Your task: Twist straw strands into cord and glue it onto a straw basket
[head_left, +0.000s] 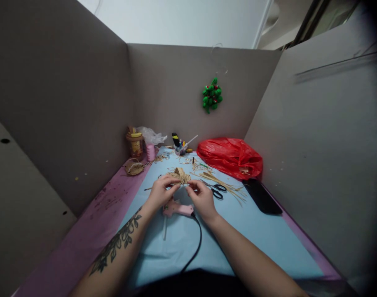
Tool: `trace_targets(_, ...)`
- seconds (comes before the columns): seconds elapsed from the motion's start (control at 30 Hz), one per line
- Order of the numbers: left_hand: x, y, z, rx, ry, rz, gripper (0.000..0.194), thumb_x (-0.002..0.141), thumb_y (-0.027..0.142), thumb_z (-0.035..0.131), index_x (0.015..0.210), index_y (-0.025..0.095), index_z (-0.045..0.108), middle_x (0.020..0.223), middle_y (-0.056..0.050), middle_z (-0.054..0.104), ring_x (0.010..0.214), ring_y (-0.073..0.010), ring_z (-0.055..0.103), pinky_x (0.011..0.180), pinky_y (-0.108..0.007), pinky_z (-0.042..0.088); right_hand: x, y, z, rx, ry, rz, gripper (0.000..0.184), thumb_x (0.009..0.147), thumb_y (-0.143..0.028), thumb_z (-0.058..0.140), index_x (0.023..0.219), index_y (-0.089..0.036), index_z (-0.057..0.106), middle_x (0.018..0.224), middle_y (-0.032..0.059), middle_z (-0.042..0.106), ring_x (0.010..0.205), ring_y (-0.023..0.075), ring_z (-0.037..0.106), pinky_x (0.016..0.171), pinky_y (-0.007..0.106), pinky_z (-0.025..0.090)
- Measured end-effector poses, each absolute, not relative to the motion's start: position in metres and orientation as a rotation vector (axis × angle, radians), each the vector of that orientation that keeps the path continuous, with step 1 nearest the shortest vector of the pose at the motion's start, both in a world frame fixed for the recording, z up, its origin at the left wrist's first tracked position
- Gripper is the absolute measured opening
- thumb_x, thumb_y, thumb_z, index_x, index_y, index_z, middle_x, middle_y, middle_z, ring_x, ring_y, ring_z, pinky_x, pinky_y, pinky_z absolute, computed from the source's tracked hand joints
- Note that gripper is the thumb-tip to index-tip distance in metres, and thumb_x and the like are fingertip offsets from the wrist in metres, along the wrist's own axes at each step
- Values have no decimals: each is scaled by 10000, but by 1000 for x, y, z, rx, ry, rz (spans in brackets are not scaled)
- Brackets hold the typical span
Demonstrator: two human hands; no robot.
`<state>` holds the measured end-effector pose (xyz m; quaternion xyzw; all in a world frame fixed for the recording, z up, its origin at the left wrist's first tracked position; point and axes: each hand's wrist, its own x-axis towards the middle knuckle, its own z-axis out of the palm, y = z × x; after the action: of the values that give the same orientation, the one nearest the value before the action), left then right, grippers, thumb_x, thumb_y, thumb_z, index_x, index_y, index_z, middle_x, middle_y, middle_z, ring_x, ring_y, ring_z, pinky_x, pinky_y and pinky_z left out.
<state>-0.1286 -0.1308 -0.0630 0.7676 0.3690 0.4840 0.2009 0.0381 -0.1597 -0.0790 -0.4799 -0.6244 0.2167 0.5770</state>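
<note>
Between my two hands is a small woven straw piece with loose, uneven ends. My left hand pinches its near left edge, thumb and fingers close together. My right hand pinches the near right edge the same way. The fingertips almost meet, and what lies right between them is too small to make out. Just below the hands a pink hot glue gun lies on its side, with a clear glue stick sticking out. Beside my right hand lie black-handled scissors.
Flat straw strips lie right of the scissors, near a black phone-like slab. A red plastic bag fills the back right. A pink thread spool and a jar stand back left. The glue gun's black cord runs toward me.
</note>
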Motion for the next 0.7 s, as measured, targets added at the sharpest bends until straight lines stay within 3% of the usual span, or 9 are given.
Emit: trace_targets(0.7, -128, -130, -68, 2220, 1024, 1337, 172, 778, 189, 623, 930, 200, 702, 879, -59, 666, 816, -151, 618, 757, -289, 509, 44, -153, -80, -1056, -1609, 209, 108, 801, -175, 570, 799, -198, 675, 766, 36, 616, 733, 165, 590, 708, 302, 482)
